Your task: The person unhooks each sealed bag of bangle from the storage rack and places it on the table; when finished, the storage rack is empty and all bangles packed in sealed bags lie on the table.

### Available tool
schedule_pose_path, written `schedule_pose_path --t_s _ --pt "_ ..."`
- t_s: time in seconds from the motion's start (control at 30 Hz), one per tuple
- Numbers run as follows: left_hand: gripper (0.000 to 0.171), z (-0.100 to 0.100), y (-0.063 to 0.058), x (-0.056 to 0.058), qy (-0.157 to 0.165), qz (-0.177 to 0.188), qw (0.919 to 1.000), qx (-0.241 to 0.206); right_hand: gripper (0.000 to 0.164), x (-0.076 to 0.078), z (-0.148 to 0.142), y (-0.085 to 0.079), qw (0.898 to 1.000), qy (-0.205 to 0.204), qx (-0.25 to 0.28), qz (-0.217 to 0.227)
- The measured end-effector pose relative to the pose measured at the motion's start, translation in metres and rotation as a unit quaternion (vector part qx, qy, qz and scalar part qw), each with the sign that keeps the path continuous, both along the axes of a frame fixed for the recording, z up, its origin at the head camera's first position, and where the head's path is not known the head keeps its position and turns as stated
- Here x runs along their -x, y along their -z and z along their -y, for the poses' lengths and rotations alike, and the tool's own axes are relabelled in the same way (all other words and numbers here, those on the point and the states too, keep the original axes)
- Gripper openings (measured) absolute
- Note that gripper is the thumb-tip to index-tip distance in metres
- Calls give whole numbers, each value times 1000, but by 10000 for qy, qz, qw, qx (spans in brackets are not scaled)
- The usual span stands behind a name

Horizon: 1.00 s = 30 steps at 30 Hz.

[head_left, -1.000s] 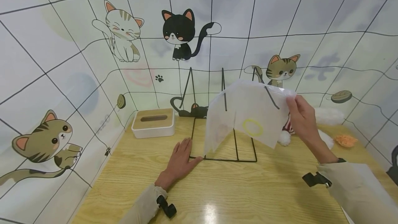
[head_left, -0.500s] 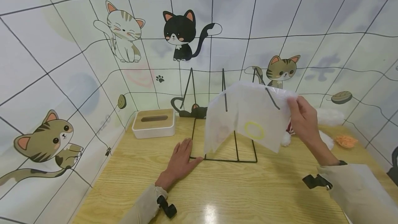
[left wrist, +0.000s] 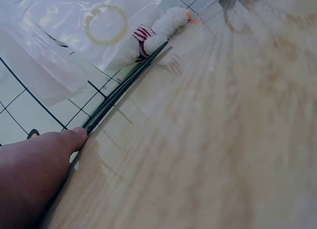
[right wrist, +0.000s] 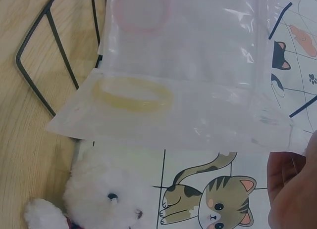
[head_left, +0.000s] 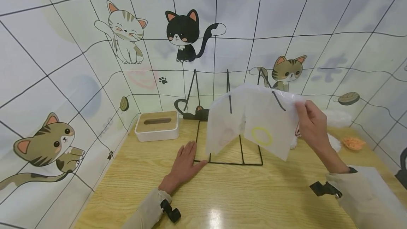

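My right hand (head_left: 313,123) pinches the upper right edge of the translucent plastic bags (head_left: 279,126), which spread into two panels over the prongs of a black wire rack (head_left: 235,164). A yellow ring (head_left: 271,139) shows through the right panel. In the right wrist view a pink ring (right wrist: 141,30) shows through the other one. Two prong ends stick out in front of the plastic. Flat on the table, my left hand (head_left: 183,163) touches the rack's front left corner. The left wrist view has its thumb (left wrist: 59,145) against the base wire.
A white tissue box (head_left: 157,135) with a wooden lid stands left of the rack. White plush toys (right wrist: 109,184), one with a red-striped scarf, and an orange fluffy thing (head_left: 353,144) lie to the right. A cat-patterned wall covering (head_left: 241,13) closes off the back.
My right hand has drifted slightly right and down, drawing the right panel and its yellow ring along. My left hand has stayed put by the rack.
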<state>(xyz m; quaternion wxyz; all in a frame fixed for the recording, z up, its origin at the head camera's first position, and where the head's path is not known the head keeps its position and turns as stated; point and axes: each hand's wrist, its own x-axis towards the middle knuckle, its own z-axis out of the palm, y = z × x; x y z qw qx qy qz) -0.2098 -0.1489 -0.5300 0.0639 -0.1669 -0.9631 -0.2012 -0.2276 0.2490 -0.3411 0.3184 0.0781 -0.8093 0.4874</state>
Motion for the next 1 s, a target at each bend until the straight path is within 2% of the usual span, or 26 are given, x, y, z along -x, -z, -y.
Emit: schedule_pose_path --t_s 0.37,0.6,0.9,1.0 --pt "90 0 -1 0 25 -106 9999 -70 24 -12 2 1 9998 -78 152 -86" --pt "90 1 -1 1 42 -57 10000 39 20 -23 6 1 9985 -94 186 -514" --pt "88 1 -3 0 76 -136 9999 7 16 -34 5 5 9977 59 127 -656" --pt "88 1 -3 -1 86 -116 9999 -16 15 -38 4 7 9963 -16 135 -843"
